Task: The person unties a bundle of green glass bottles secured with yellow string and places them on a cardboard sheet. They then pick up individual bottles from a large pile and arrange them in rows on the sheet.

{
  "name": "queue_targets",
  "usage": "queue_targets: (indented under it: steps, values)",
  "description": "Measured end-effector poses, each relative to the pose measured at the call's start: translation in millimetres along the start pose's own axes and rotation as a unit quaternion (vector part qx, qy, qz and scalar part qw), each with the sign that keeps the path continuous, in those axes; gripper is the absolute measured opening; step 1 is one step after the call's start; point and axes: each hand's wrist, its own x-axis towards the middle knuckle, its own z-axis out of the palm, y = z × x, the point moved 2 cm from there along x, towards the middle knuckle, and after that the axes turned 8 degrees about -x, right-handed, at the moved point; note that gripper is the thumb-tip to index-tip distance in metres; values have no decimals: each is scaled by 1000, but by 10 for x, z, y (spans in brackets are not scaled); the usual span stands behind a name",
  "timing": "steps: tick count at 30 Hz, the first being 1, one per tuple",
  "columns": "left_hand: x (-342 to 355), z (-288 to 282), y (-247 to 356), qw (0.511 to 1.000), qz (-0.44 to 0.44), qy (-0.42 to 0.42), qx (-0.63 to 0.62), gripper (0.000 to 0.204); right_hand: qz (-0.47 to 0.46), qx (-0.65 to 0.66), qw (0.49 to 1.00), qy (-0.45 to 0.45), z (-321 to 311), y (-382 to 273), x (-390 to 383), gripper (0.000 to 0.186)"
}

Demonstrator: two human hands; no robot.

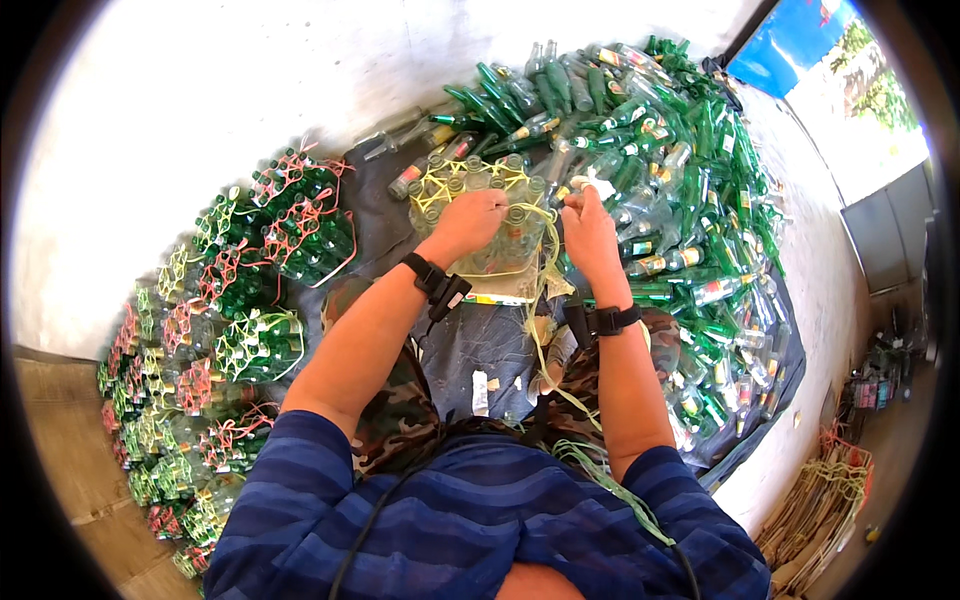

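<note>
In front of me stands a bundle of clear glass bottles [500,245], upright and laced around the necks with yellow plastic string [548,255]. My left hand [470,222] is closed at the bundle's near rim, its fingertips pinching the string by the bottle necks. Just right of the bundle is my right hand [590,235], thumb and forefinger pressed together close to a loop of the string. Whatever it grips is too small to make out. A slack length of string hangs from the bundle down to my lap.
A large heap of loose green and clear bottles [650,150] lies on a dark sheet [765,400] to the right. Rows of tied bottle bundles [215,340] stand at left. A white wall [230,80] rises behind; a stack of flattened cardboard [815,510] sits at lower right.
</note>
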Motion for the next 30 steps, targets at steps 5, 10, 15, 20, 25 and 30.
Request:
queue_targets:
  steps: [5,10,15,20,25,30]
  values:
    - [6,-1,-126,999,30,11,13,22,12,17,999,-44,266,-51,40,30]
    - [42,119,-305,995,75,28,57,24,-43,-16,994,-98,498,102,113,41]
    - [-60,67,-54,999,11,32,34,19,94,192,963,-163,554,59,28,51]
    - [-95,51,-31,999,17,34,5,19,186,230,912,-285,323,40,266,48]
    - [-37,77,-21,1000,11,3,-3,20,188,247,892,-327,245,134,428,49]
    - [-32,65,-47,1000,22,4,18,20,203,368,846,-327,274,266,408,46]
